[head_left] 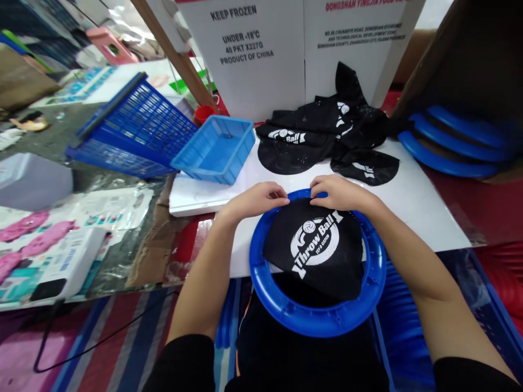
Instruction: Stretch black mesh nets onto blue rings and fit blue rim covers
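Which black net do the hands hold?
The black net across the blue ring; left hand and right hand pinch its far edge. The other nets lie piled behind.

On my screen the ring point(314, 324) reads as moulded blue plastic, smooth and glossy, with highlights along its rim. The mesh cloth point(281, 245) lying in it is black, matt and finely perforated, with a flat white print. The pile of cloths point(318, 117) behind is the same matt mesh. I see the table point(417, 207) as white, smooth and faintly shiny. The tray point(212, 149) is smooth blue plastic, and the basket point(139, 125) is latticed blue plastic, duller. The box point(261, 81) looks like matt white cardboard, and the slat point(175, 51) like bare wood.
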`<action>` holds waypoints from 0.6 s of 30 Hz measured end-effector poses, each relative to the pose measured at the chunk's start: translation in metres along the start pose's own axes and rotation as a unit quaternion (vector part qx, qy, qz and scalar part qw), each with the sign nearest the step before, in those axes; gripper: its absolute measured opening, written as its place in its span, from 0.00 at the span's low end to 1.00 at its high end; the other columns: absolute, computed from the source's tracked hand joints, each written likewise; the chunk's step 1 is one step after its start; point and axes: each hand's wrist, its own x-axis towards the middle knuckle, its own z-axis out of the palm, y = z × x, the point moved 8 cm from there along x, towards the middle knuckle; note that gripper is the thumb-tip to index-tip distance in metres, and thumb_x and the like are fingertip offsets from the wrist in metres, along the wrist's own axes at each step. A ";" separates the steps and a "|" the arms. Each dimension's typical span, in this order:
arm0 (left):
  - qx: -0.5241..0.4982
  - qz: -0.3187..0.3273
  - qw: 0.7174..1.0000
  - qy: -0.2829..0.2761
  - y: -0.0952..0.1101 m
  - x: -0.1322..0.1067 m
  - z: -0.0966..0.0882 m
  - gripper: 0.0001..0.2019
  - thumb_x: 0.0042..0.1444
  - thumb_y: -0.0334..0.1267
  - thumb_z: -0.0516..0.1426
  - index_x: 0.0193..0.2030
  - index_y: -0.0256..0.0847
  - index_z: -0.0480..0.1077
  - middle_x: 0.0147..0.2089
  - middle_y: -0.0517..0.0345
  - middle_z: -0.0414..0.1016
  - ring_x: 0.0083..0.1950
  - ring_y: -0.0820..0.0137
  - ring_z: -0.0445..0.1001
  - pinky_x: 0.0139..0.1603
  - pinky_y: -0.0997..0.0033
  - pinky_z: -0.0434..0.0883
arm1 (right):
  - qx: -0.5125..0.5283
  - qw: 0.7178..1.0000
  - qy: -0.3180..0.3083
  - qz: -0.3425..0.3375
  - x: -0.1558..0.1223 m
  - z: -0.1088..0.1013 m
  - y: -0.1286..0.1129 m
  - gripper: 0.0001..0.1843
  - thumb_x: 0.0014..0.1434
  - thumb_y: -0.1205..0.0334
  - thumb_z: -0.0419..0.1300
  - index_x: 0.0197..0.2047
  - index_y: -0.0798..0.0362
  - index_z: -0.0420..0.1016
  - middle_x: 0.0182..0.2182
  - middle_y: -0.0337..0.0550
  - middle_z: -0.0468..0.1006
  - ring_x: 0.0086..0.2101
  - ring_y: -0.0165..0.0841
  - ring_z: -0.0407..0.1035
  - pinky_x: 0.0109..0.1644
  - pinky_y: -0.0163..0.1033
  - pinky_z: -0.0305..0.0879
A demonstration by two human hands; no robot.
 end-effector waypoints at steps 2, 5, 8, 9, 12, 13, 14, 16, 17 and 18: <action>-0.014 0.001 0.999 0.046 -0.001 0.001 -0.005 0.14 0.61 0.50 0.60 0.40 0.41 0.78 0.43 0.52 0.82 0.45 0.62 0.79 0.48 0.62 0.75 | -0.038 0.997 0.008 0.062 -0.006 -0.010 0.013 0.07 0.67 0.60 0.65 0.39 0.51 0.85 0.49 0.50 0.80 0.47 0.45 0.75 0.52 0.46 0.67; 0.006 0.029 0.994 0.104 0.004 0.003 -0.006 0.12 0.60 0.49 0.63 0.40 0.42 0.78 0.45 0.51 0.82 0.48 0.60 0.79 0.50 0.60 0.75 | -0.066 0.988 -0.029 0.139 -0.019 -0.022 0.029 0.10 0.66 0.54 0.66 0.38 0.51 0.83 0.44 0.49 0.79 0.43 0.43 0.74 0.46 0.44 0.66; 0.047 0.080 0.988 0.120 0.015 0.007 0.003 0.08 0.61 0.44 0.63 0.39 0.42 0.78 0.44 0.52 0.81 0.47 0.60 0.78 0.53 0.58 0.75 | -0.037 0.977 -0.108 0.183 -0.034 -0.025 0.037 0.13 0.64 0.49 0.68 0.36 0.50 0.80 0.37 0.45 0.79 0.36 0.40 0.72 0.38 0.42 0.63; 0.054 0.095 0.987 0.119 0.019 0.008 0.006 0.07 0.63 0.42 0.62 0.39 0.42 0.77 0.43 0.52 0.81 0.47 0.61 0.78 0.53 0.58 0.74 | -0.020 0.975 -0.124 0.184 -0.037 -0.025 0.037 0.14 0.64 0.48 0.68 0.36 0.50 0.80 0.37 0.45 0.80 0.36 0.40 0.72 0.37 0.42 0.63; 0.053 0.117 0.985 0.117 0.024 0.008 0.012 0.06 0.65 0.38 0.59 0.38 0.42 0.77 0.42 0.54 0.81 0.45 0.62 0.78 0.53 0.59 0.74 | 0.021 0.988 -0.089 0.123 -0.034 -0.032 0.031 0.12 0.65 0.50 0.65 0.37 0.50 0.80 0.40 0.45 0.81 0.40 0.41 0.74 0.43 0.43 0.66; 0.051 0.120 0.984 0.120 0.025 0.008 0.012 0.06 0.65 0.38 0.59 0.38 0.42 0.77 0.41 0.54 0.81 0.45 0.63 0.78 0.52 0.59 0.74 | 0.033 0.994 -0.061 0.088 -0.031 -0.034 0.027 0.12 0.65 0.51 0.65 0.38 0.50 0.81 0.42 0.46 0.81 0.43 0.41 0.74 0.47 0.44 0.68; 0.049 0.123 0.984 0.122 0.025 0.008 0.012 0.06 0.65 0.38 0.59 0.38 0.42 0.77 0.41 0.54 0.81 0.45 0.63 0.78 0.52 0.59 0.74 | 0.045 0.997 -0.037 0.054 -0.027 -0.035 0.023 0.11 0.65 0.52 0.64 0.40 0.50 0.82 0.44 0.47 0.81 0.45 0.42 0.75 0.50 0.45 0.68; 0.050 0.132 0.982 0.126 0.026 0.007 0.012 0.06 0.66 0.40 0.60 0.39 0.42 0.77 0.42 0.54 0.81 0.45 0.62 0.78 0.52 0.59 0.74 | 0.065 0.998 -0.013 0.005 -0.020 -0.032 0.019 0.11 0.65 0.53 0.64 0.41 0.50 0.83 0.48 0.48 0.81 0.48 0.43 0.74 0.56 0.47 0.68; 0.054 0.138 0.981 0.127 0.027 0.007 0.012 0.07 0.65 0.41 0.61 0.41 0.42 0.77 0.43 0.54 0.81 0.46 0.62 0.78 0.52 0.59 0.74 | 0.071 0.997 -0.014 -0.009 -0.017 -0.028 0.018 0.10 0.65 0.53 0.65 0.40 0.50 0.83 0.49 0.48 0.81 0.49 0.43 0.74 0.57 0.48 0.68; 0.062 0.142 0.980 0.125 0.027 0.006 0.013 0.07 0.65 0.43 0.62 0.42 0.42 0.77 0.44 0.53 0.81 0.47 0.62 0.78 0.53 0.59 0.74 | 0.074 0.997 -0.018 -0.016 -0.014 -0.024 0.018 0.09 0.64 0.54 0.65 0.39 0.50 0.83 0.50 0.48 0.81 0.50 0.43 0.74 0.58 0.48 0.68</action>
